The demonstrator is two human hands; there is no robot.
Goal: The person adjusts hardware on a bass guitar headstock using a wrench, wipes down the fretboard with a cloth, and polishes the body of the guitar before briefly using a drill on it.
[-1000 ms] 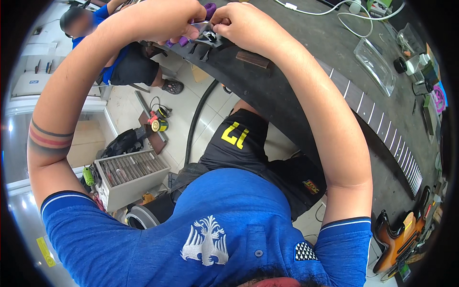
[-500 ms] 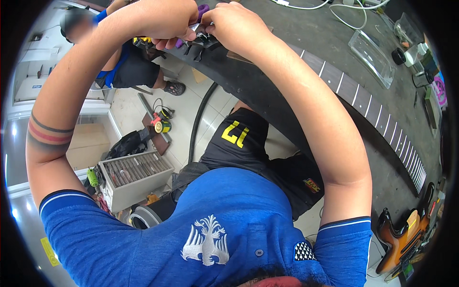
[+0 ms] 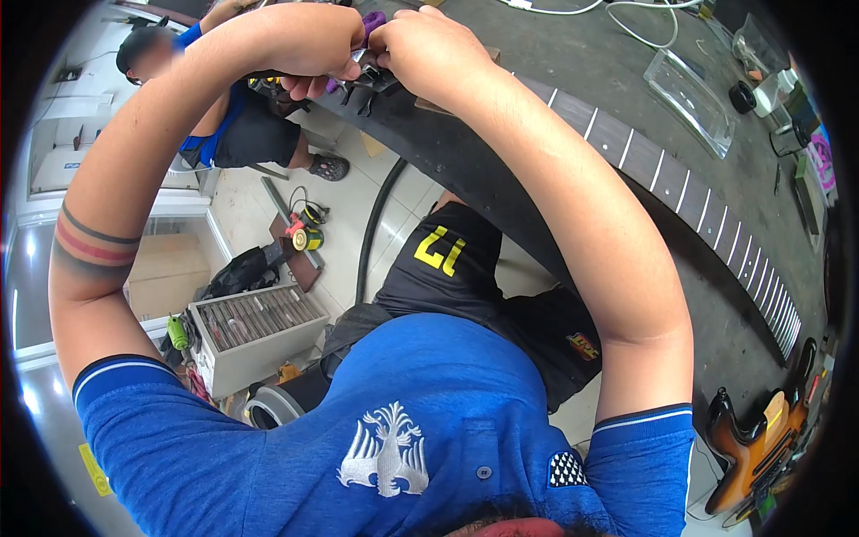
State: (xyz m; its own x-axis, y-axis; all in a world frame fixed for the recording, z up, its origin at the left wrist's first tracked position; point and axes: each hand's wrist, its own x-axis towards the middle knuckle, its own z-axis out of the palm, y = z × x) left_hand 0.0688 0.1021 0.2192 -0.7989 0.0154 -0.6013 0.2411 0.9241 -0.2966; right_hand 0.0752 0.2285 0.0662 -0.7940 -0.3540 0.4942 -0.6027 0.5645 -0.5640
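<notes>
Both my hands are at the top of the view, close together over the near edge of the dark workbench (image 3: 474,161). My left hand (image 3: 322,49) is closed around a small silver metal piece (image 3: 357,63), with its lower fingers curled. My right hand (image 3: 434,54) is pinched at the same spot, on something too small and hidden to name. Purple objects (image 3: 371,22) and small black pieces (image 3: 362,94) lie beside them. A long fretted neck (image 3: 653,166) lies on the bench to the right of my right forearm.
A co-worker (image 3: 242,134) sits at upper left. A clear tray (image 3: 689,103), jars (image 3: 787,134) and a white cable (image 3: 644,27) are on the bench. An electric guitar (image 3: 743,447) is at lower right. A white box (image 3: 255,327), tools (image 3: 304,228) and a black hose (image 3: 376,224) are below left.
My hands have shifted a little to the left, still closed and together. More of the fretted neck shows beside my right forearm, and the bench items appear slightly further left.
</notes>
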